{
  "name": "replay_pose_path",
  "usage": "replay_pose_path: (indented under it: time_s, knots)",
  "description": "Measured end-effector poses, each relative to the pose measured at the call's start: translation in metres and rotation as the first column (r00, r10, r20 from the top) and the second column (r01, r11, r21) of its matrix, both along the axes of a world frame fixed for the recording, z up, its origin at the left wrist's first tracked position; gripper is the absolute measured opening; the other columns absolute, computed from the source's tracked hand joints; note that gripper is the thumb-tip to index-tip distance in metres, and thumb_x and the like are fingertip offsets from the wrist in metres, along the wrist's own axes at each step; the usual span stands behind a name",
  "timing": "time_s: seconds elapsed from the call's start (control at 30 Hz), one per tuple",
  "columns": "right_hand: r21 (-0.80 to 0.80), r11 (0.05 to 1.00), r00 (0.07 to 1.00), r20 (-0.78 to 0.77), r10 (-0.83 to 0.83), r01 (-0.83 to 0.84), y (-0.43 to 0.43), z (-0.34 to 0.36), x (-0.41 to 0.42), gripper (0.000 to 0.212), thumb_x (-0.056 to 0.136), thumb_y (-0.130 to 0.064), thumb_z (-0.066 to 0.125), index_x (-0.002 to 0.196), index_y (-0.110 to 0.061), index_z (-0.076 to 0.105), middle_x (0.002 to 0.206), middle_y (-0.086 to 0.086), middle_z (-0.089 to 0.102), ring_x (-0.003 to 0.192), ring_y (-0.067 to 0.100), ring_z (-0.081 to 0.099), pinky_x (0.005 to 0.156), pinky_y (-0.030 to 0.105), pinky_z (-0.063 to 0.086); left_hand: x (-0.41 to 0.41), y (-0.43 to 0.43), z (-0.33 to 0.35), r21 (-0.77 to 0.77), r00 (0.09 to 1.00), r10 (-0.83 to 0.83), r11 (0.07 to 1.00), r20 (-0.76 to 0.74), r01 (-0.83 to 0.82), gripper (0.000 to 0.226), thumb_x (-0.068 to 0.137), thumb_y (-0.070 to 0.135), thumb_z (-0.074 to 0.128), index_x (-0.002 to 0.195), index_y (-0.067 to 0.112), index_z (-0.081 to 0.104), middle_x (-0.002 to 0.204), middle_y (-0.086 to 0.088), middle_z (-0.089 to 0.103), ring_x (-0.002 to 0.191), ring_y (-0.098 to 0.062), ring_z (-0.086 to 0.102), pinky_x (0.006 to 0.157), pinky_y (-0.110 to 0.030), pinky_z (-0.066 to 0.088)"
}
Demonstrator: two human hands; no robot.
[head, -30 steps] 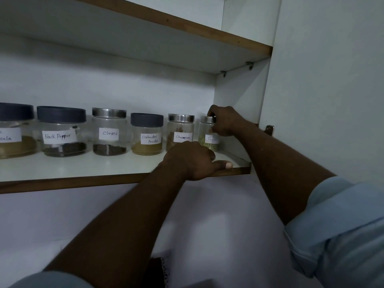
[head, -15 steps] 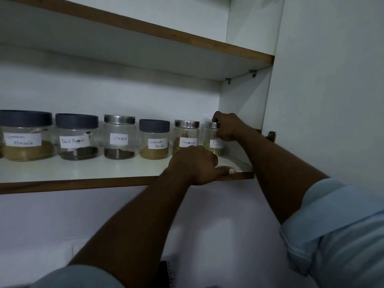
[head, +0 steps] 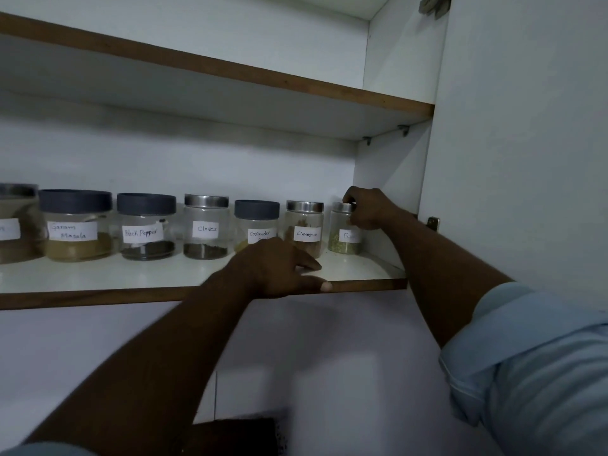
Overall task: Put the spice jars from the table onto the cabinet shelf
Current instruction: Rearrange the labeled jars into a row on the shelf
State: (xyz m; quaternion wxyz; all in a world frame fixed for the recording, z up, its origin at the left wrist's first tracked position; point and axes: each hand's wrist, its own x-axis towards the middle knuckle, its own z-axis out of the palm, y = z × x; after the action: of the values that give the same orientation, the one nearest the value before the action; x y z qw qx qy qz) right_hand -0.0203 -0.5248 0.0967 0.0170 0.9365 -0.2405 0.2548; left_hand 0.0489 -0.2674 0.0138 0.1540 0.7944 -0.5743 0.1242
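Several labelled spice jars stand in a row on the white cabinet shelf [head: 98, 278]. The rightmost one, a small steel-lidded jar of green spice [head: 342, 241], stands on the shelf by the cabinet's right wall. My right hand [head: 368, 209] grips it at the lid, fingers curled over the top. To its left stand the Cinnamon jar [head: 304, 225], the Coriander jar [head: 256, 218], Cloves [head: 205, 225], Black Pepper [head: 146, 225] and Garam Masala [head: 75, 225]. My left hand [head: 276, 268] holds the shelf's front edge, fingers on top and thumb along the brown rim, partly hiding the Coriander jar.
An upper shelf [head: 230, 70] hangs close above the jars. The open cabinet door [head: 526, 159] fills the right side, with a hinge [head: 433, 222] beside my right forearm. One more jar [head: 16, 222] is cut off at the left edge.
The view has shifted so more jars show at the left. Both hands keep their places, the right on the rightmost jar, the left on the shelf edge.
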Motion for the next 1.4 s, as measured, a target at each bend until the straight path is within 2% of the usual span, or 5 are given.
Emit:
replay_pose_path:
  time_s: [0.7, 0.8, 0.93, 1.13, 1.4]
  knots:
    - [0.032, 0.999, 1.0, -0.016, 0.022, -0.022, 0.003, -0.002, 0.002, 0.058, 0.092, -0.022, 0.072, 0.141, -0.013, 0.044, 0.134, 0.017, 0.06, 0.117, 0.032, 0.056, 0.092, 0.035, 0.046, 0.001, -0.009, -0.003, -0.056, 0.998, 0.053, 0.997, -0.017, -0.054, 0.086, 0.062, 0.103, 0.034, 0.113, 0.045, 0.072, 0.126, 0.013, 0.068, 0.117, -0.014, 0.06, 0.097, -0.035, 0.048]
    - [0.039, 0.996, 0.985, 0.154, 0.073, -0.08, 0.011, 0.005, -0.005, 0.069, 0.091, -0.019, 0.072, 0.151, -0.011, 0.039, 0.15, 0.016, 0.05, 0.134, 0.034, 0.049, 0.103, 0.034, 0.041, 0.001, -0.013, -0.002, -0.145, 0.991, 0.129, 0.982, 0.037, -0.122, 0.097, 0.062, 0.106, 0.016, 0.095, 0.035, 0.075, 0.102, 0.002, 0.07, 0.097, -0.017, 0.061, 0.083, -0.041, 0.053]
    - [-0.071, 0.973, 0.887, 0.4, 0.23, -0.22, 0.036, 0.004, -0.008, 0.053, 0.091, -0.038, 0.072, 0.137, -0.015, 0.057, 0.139, 0.006, 0.061, 0.126, 0.022, 0.056, 0.103, 0.033, 0.044, 0.004, -0.018, -0.004, -0.147, 0.977, 0.17, 0.978, 0.13, -0.15, 0.1, 0.066, 0.103, 0.013, 0.095, 0.028, 0.073, 0.104, -0.005, 0.068, 0.098, -0.022, 0.061, 0.075, -0.039, 0.048]
    - [-0.166, 0.932, 0.939, 0.073, 0.336, -0.321, 0.075, -0.004, 0.016, 0.062, 0.081, -0.054, 0.076, 0.132, -0.024, 0.057, 0.128, 0.0, 0.064, 0.109, 0.018, 0.059, 0.084, 0.03, 0.043, 0.012, -0.023, -0.005, -0.118, 0.97, 0.194, 0.977, 0.145, -0.178, 0.1, 0.066, 0.102, 0.017, 0.107, 0.028, 0.072, 0.114, -0.008, 0.069, 0.107, -0.024, 0.061, 0.074, -0.037, 0.043]
    - [-0.16, 0.962, 0.973, 0.034, 0.227, -0.219, 0.069, -0.008, 0.026, 0.06, 0.082, -0.048, 0.078, 0.131, -0.023, 0.056, 0.122, 0.001, 0.067, 0.107, 0.024, 0.06, 0.088, 0.036, 0.049, 0.013, -0.024, -0.009, -0.14, 0.974, 0.166, 0.98, 0.156, -0.144, 0.094, 0.07, 0.1, 0.022, 0.095, 0.025, 0.073, 0.099, -0.005, 0.071, 0.096, -0.021, 0.063, 0.077, -0.038, 0.051]
